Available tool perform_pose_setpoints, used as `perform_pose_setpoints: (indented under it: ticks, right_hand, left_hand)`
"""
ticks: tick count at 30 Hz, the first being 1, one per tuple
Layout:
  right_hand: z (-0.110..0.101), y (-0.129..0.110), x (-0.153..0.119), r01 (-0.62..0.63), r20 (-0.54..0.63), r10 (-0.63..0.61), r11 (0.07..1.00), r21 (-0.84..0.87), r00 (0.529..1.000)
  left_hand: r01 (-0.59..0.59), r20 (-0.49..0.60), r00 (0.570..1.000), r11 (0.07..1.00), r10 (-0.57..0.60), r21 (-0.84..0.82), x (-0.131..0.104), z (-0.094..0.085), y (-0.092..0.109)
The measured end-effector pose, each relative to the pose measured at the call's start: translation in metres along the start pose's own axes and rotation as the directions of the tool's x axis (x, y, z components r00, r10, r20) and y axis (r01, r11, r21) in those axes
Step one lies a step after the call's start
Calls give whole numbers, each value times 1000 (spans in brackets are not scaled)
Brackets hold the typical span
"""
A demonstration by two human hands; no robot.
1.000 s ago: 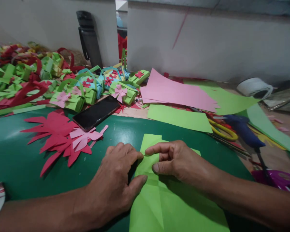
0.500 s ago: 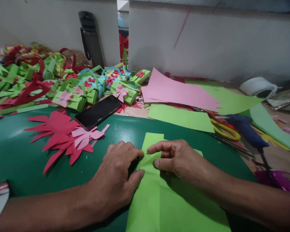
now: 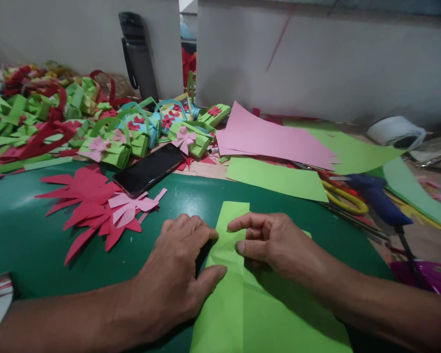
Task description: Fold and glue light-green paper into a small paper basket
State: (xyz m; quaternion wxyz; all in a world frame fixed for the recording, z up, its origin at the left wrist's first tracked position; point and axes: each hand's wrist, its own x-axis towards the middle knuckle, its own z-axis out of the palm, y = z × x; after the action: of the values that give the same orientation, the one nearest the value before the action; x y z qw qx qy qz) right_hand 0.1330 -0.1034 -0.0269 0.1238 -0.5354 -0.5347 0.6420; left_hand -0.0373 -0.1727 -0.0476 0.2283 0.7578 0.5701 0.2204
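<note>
A light green paper sheet (image 3: 238,304) with a narrow folded strip at its far end lies on the green surface (image 3: 158,274). My left hand (image 3: 183,264) rests at the left edge of the strip, thumb and index finger spread apart, the thumb on the paper. From the right, my right hand (image 3: 275,242) hovers over or touches the strip, its thumb and index finger apart with nothing between them; its other fingers are curled and partly hidden.
Red paper cutouts (image 3: 84,196) and a phone (image 3: 150,169) lie at the left. Behind are green paper bags (image 3: 113,152), pink sheets (image 3: 272,137) and a bottle (image 3: 139,59). A blue glue gun (image 3: 378,196) and yellow-handled scissors (image 3: 345,198) lie at the right.
My left thumb has slid slightly right onto the paper. The right hand has shifted a little to the right, its fingertips still apart.
</note>
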Motion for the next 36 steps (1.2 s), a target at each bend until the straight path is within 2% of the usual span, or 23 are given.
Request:
perform_pose_setpoints:
  ticks: [13, 29, 36]
  right_hand:
    - [0, -4, -3, 24, -6, -24, 999, -38, 1000]
    - [-1, -19, -5, -46, 8, 47, 989, -139, 999]
    - [-1, -18, 0, 21, 55, -12, 985, -169, 998]
  left_hand:
    - [21, 13, 1000, 997, -22, 78, 12, -3, 2]
    - [8, 4, 1000, 997, -9, 75, 13, -2, 2]
    - [-2, -4, 1000, 996, 2, 90, 11, -1, 1]
